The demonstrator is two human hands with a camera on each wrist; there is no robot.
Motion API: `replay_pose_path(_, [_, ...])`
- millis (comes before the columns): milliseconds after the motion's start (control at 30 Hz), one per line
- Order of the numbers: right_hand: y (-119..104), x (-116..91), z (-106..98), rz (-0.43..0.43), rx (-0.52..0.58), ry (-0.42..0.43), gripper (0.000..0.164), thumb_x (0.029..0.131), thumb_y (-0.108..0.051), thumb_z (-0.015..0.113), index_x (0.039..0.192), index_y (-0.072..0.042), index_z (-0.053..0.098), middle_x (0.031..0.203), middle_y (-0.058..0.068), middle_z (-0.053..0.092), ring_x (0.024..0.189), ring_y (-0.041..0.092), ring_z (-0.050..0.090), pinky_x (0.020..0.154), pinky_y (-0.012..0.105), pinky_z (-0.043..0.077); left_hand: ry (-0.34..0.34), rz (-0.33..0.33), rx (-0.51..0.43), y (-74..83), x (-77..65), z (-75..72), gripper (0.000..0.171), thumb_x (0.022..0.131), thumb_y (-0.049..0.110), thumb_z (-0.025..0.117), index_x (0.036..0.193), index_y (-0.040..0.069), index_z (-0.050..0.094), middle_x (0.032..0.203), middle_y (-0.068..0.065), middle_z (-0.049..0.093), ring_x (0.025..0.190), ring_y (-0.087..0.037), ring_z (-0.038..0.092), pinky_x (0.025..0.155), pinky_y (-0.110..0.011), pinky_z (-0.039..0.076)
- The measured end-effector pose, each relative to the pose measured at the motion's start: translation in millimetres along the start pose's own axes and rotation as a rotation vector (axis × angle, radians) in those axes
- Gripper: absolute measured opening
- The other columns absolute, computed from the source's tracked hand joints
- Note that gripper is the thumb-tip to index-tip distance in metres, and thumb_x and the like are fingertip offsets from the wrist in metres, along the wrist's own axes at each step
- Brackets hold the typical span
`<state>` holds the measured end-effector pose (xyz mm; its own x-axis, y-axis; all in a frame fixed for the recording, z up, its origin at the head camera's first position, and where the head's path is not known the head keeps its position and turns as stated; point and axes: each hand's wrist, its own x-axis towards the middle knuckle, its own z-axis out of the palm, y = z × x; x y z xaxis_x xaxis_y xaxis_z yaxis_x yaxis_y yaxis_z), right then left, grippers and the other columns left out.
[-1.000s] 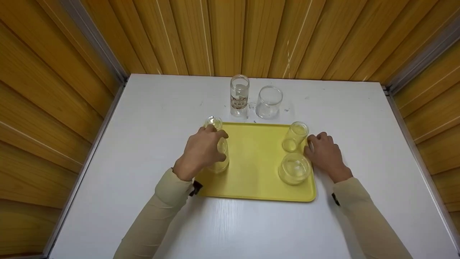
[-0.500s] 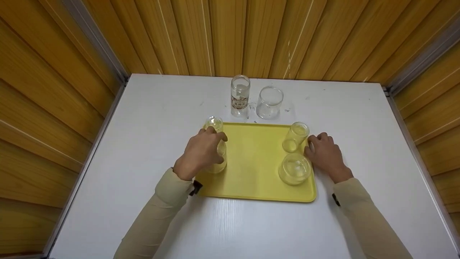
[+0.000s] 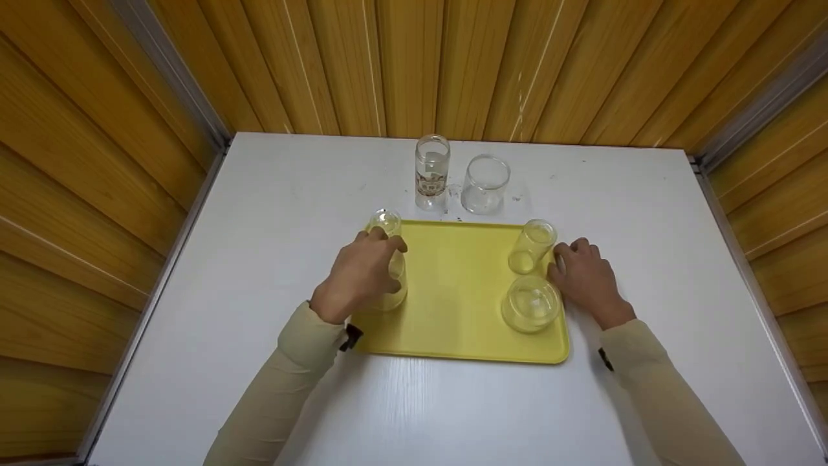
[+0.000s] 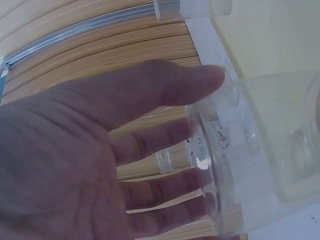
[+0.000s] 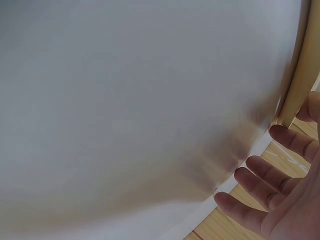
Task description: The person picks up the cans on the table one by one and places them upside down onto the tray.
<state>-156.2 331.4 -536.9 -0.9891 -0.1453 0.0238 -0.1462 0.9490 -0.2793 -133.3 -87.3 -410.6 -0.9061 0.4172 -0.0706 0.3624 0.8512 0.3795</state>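
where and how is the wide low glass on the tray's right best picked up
Probably by its side wall, from the left: the wide low glass is round, with bare yellow tray on that side, while a narrower glass stands close behind it.

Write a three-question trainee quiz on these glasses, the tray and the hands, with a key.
1. Multiple choice: which hand holds a glass?
A) right
B) left
C) neither
2. True or false: the printed glass stands on the table, off the yellow tray.
3. Count: how many glasses stand on the tray's right half?

Key:
1. B, the left hand.
2. True.
3. Two: a narrow glass and a wide glass.
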Motion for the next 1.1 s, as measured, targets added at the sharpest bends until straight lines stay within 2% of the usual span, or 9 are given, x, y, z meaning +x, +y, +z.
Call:
replay_pose_path(633, [0.6,0.3,0.3,0.002,0.007,0.001,0.036,0.105,-0.024,0.057,0.127,0.003,0.061,0.123,0.033,0.050,0.112,0.054,0.052,0.078,0.070,0.048,-0.032,-0.017,0.039,0.7,-0.2,-1.1,0.055,0.081,0.011,0.089,0.133,0.011,0.073,0.126,-0.018,0.065,0.111,-0.039,0.061,0.078,-0.053,0.058])
replay_pose_path(900, [1.5,0.2,1.2,-0.013,0.003,0.014,0.034,0.105,-0.023,0.058,0.127,0.003,0.061,0.121,0.033,0.051,0.108,0.053,0.053,0.076,0.069,0.049,-0.045,-0.026,0.048,1.3,-1.8,-1.3,0.055,0.082,0.013,0.088,0.135,0.012,0.072,0.130,-0.016,0.064,0.113,-0.037,0.061,0.075,-0.050,0.058])
replay_pose_path(1100, [0.7,-0.8,1.6,-0.010,0.009,0.016,0.034,0.105,-0.023,0.058,0.127,0.002,0.062,0.121,0.032,0.051,0.109,0.053,0.053,0.076,0.069,0.049,-0.027,-0.024,0.046,2.6,-2.8,-2.7,0.056,0.082,0.017,0.091,0.134,0.011,0.072,0.131,-0.016,0.065,0.114,-0.037,0.062,0.078,-0.052,0.059])
